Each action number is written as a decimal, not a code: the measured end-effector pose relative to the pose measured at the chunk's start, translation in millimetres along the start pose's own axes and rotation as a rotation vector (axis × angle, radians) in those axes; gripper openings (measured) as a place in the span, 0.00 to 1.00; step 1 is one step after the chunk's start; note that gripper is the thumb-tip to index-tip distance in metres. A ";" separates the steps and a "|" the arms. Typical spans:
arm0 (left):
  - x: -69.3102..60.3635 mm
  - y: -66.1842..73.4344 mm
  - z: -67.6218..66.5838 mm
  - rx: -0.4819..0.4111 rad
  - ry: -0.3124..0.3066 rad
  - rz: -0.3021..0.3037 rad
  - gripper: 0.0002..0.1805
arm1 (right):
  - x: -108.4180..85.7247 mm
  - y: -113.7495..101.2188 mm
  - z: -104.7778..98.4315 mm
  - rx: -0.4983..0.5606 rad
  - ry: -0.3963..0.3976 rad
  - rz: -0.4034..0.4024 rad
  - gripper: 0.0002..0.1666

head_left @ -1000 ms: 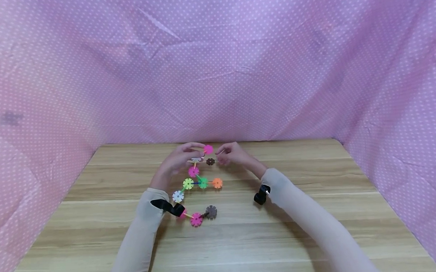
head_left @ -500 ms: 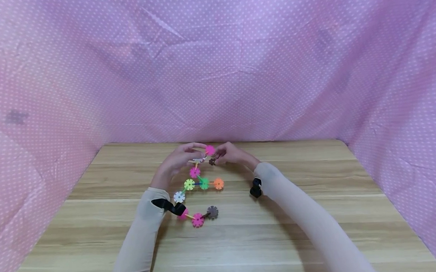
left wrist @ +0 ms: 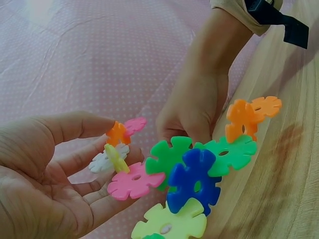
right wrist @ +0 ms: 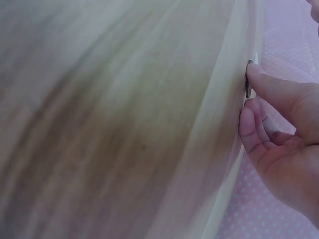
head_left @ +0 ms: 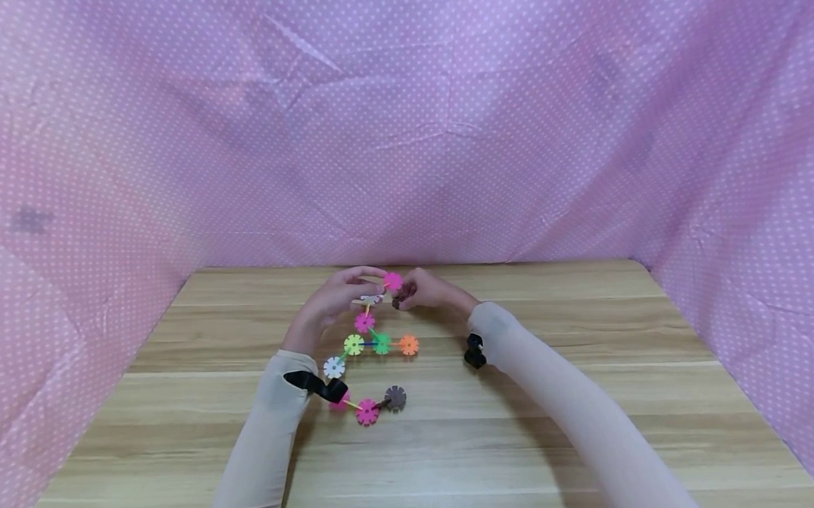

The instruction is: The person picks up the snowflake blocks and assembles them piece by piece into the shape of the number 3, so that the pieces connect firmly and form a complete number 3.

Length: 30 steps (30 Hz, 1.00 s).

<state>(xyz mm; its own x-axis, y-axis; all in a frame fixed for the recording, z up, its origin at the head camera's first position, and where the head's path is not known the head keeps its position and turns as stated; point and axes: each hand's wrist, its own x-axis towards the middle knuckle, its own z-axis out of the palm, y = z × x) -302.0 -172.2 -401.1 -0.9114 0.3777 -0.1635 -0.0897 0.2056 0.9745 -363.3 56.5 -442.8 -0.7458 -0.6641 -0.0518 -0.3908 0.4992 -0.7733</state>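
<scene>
A chain of notched plastic snowflake discs (head_left: pixel 353 345) in several colours lies across the middle of the table. My left hand (head_left: pixel 334 301) holds its far end, with a fingertip against the small orange disc (left wrist: pixel 118 133) that carries a pink disc (head_left: pixel 393 282). A white disc (left wrist: pixel 108 158) sits by the fingers of that hand. Just right of the pink disc, my right hand (head_left: pixel 424 290) pinches a dark brown disc (head_left: pixel 398 300) between thumb and fingers. That brown disc (right wrist: pixel 248 78) shows edge-on in the right wrist view, partly hidden by the thumb.
An orange disc (head_left: pixel 409 345) ends a side branch of the chain. A grey-brown disc (head_left: pixel 396 398) ends the near part, beside a pink disc (head_left: pixel 367 412). My left wrist strap (head_left: pixel 317 385) covers part of the chain. A dotted pink cloth (head_left: pixel 444 169) hangs behind the wooden table (head_left: pixel 497 447).
My right hand has moved left to the brown disc, which was lying apart from it, and now pinches it. The left hand and the chain have stayed nearly still.
</scene>
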 end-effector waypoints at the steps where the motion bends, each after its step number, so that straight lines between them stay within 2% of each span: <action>1: -0.3 0.5 0.2 -0.004 0.001 0.001 0.23 | -0.6 0.0 -0.3 0.007 -0.001 0.009 0.10; 6: 0.1 0.9 0.9 -0.032 -0.001 0.003 0.22 | -2.8 2.0 -2.4 0.043 -0.001 0.058 0.15; 13: 3.3 -1.5 4.0 -0.031 0.015 -0.008 0.21 | -8.5 8.5 -4.7 0.084 0.046 0.032 0.13; 18: 2.0 -1.7 8.4 -0.021 0.026 -0.003 0.21 | -20.8 9.6 -6.7 0.170 0.128 0.054 0.09; 22: 1.9 -2.8 12.9 -0.032 0.032 0.003 0.21 | -32.2 6.2 -10.6 0.265 0.212 0.071 0.10; 30: 9.1 -4.7 27.5 -0.126 0.071 -0.013 0.20 | -45.1 -2.5 -16.9 0.358 0.347 0.040 0.12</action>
<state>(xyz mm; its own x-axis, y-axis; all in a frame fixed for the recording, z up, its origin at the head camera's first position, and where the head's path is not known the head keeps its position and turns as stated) -298.8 -144.9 -411.3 -0.9355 0.3101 -0.1692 -0.1471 0.0936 0.9847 -337.8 94.6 -427.8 -0.9158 -0.3935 0.0809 -0.1943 0.2576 -0.9465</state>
